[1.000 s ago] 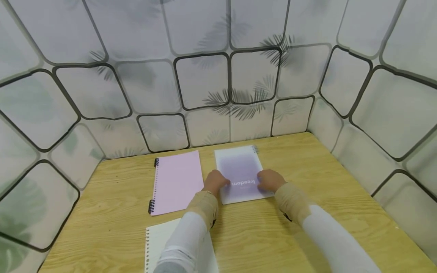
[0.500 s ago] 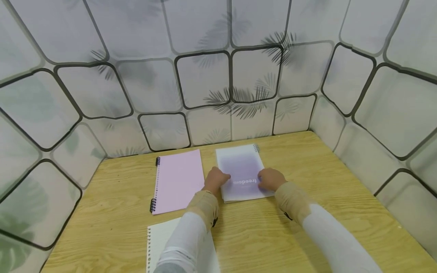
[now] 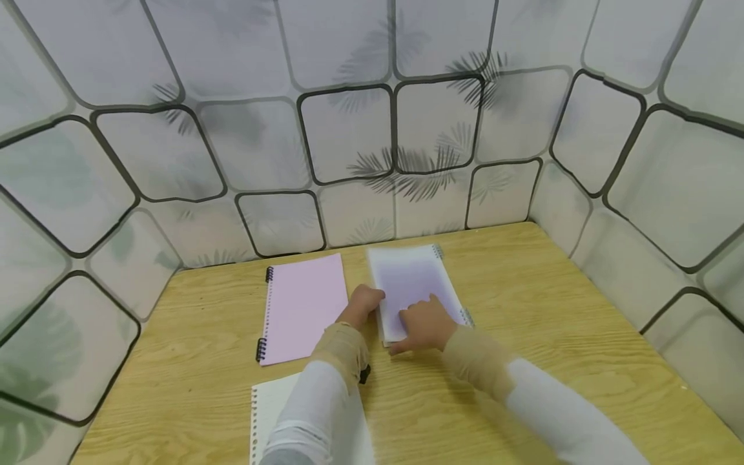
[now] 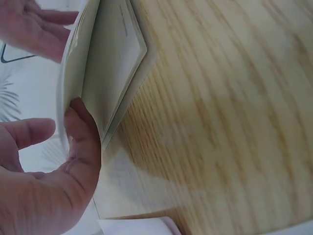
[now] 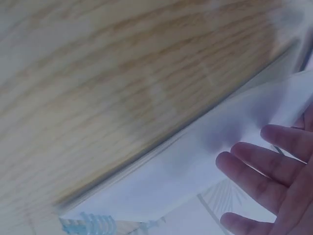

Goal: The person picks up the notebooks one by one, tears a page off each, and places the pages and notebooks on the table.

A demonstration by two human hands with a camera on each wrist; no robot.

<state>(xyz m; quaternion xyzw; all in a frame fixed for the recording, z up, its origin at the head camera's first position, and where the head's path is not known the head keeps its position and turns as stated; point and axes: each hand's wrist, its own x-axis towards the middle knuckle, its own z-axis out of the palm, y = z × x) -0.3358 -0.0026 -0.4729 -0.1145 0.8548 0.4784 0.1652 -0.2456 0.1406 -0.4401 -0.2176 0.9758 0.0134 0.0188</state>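
Head view: gripping, with the left hand [image 3: 361, 305], the eight-o'clock edge of a white rectangular notebook with a purple-shaded cover [image 3: 407, 278], found just off centre toward five o'clock. Curling the left fingers [image 4: 80, 142] under a raised leaf, as shown from the left wrist, with the thumb on the outer side; probably held so to keep it apart from the pages beneath. Spreading the right hand [image 3: 427, 326] over the six-o'clock end, with fingers straight, not closed; perhaps steadying the leaf, though impossible to tell how firmly. Bound by a pale coil [image 3: 467, 316] along three o'clock; hence, likely, the left hand's place on the free side.

At nine o'clock from there, lying flat: a pink rectangular notebook with black rings [image 3: 305, 310]. Toward half past seven, partly hidden by a white left sleeve [image 3: 308, 400]: a white paper page with punched holes [image 3: 273, 407]. Laid without overlap, perhaps for easy reach.

Underneath, a light-brown wood-grain tabletop [image 3: 523, 284]. Beyond, from ten o'clock round to two, a pale wall covering with dark rounded squares and grey palm fronds [image 3: 349, 142].
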